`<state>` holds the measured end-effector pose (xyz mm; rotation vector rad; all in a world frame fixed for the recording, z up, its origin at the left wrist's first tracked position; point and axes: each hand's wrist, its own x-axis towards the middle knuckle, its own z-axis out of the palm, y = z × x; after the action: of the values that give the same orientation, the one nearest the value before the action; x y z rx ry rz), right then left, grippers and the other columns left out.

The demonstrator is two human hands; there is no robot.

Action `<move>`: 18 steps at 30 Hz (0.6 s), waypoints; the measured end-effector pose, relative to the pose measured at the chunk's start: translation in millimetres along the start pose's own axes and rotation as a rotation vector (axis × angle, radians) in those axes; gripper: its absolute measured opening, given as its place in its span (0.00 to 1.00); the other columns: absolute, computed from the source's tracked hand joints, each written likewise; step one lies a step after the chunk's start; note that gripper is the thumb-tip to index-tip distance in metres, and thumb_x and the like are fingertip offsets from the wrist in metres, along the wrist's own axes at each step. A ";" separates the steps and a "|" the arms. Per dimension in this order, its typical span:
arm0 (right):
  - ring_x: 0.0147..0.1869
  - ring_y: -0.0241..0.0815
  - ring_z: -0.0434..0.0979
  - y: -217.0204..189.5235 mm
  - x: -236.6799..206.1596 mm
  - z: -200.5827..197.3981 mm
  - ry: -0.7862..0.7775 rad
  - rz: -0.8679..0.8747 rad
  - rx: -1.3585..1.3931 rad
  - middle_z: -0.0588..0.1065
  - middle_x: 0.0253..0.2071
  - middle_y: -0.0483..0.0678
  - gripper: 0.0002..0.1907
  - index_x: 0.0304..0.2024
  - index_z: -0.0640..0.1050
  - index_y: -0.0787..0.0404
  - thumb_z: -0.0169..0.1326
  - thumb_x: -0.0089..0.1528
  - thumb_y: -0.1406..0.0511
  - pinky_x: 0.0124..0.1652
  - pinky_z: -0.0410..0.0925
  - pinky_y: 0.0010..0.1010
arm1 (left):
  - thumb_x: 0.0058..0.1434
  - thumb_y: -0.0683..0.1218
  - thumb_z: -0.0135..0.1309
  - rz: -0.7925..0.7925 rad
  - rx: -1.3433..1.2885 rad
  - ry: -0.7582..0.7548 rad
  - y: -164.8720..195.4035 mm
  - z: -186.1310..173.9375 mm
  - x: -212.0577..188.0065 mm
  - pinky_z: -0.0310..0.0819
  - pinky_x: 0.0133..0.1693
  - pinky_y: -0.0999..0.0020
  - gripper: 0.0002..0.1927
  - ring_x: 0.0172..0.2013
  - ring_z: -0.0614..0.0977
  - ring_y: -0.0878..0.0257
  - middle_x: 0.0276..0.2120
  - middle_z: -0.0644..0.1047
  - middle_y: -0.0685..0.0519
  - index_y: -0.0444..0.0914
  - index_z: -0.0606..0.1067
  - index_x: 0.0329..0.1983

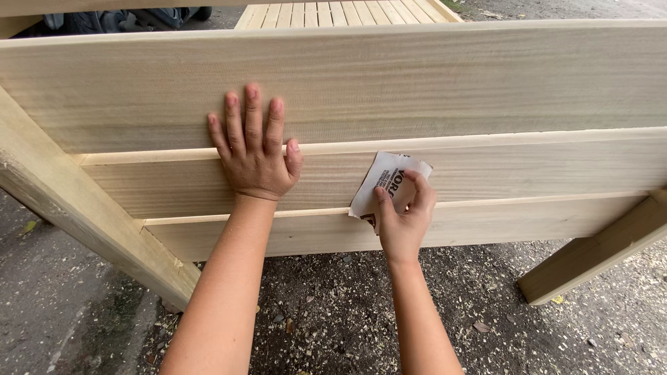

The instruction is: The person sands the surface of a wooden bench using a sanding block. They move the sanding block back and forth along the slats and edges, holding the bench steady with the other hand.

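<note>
While the left hand (253,149) lies flat with fingers spread against a pale wooden panel (431,76), the right hand (404,219) pinches a folded sheet of sandpaper (386,182) between thumb and fingers and presses it to the board below. The sandpaper sits directly under the right hand's fingertips, on the middle board (528,170), just right of the left hand and apart from it; the right hand is the one on it, the left only braces. The boards run long from left to right across the view, stepped one over another, so the paper's path lies along the grain, sideways from the hands. The sheet's pale backing, printed in dark and red, faces the camera, its abrasive side turned to the wood. The timber is light, unfinished, with fine straight grain and a greenish tint. An angled leg (76,215) frames the left side and another (590,260) the right. Below lies dark gravelly ground (333,305) strewn with pale wood flecks. A slatted wooden piece (340,12) shows beyond the top edge.
</note>
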<state>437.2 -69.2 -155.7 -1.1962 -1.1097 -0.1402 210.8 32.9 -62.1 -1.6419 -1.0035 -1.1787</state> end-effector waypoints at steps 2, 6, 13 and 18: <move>0.54 0.44 0.72 -0.8 2.0 -14.4 -0.162 0.291 0.139 0.74 0.53 0.57 0.20 0.63 0.74 0.59 0.60 0.70 0.66 0.55 0.67 0.32 | 0.79 0.59 0.27 0.005 -0.005 0.011 0.4 0.5 0.6 0.33 0.77 0.41 0.30 0.79 0.46 0.52 0.79 0.47 0.50 0.51 0.45 0.82; 0.60 0.38 0.73 -13.2 19.5 -55.8 -0.231 0.613 0.941 0.68 0.65 0.55 0.43 0.69 0.67 0.58 0.48 0.48 0.79 0.53 0.70 0.24 | 0.78 0.58 0.27 0.001 -0.006 0.005 0.7 -0.3 2.1 0.33 0.76 0.41 0.30 0.78 0.47 0.51 0.79 0.48 0.50 0.50 0.46 0.81; 0.74 0.69 0.44 -21.3 45.2 -88.9 -0.145 0.230 -0.844 0.48 0.72 0.65 0.36 0.73 0.58 0.51 0.54 0.65 0.63 0.72 0.46 0.57 | 0.79 0.58 0.28 0.005 -0.028 0.022 2.1 -2.1 3.3 0.34 0.76 0.40 0.30 0.79 0.47 0.51 0.79 0.49 0.50 0.49 0.47 0.81; 0.84 0.75 0.22 -5.9 49.4 -72.1 -0.122 -0.121 -0.806 0.29 0.81 0.71 0.42 0.83 0.40 0.66 0.49 0.75 0.64 0.76 0.29 0.67 | 0.79 0.58 0.28 0.005 -0.032 0.026 1.9 -2.2 2.2 0.35 0.76 0.41 0.29 0.78 0.47 0.51 0.79 0.49 0.50 0.50 0.47 0.81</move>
<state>502.3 -106.8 -110.8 -1.8633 -1.2767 -0.6624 212.4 30.5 -60.0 -1.6486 -0.9687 -1.2154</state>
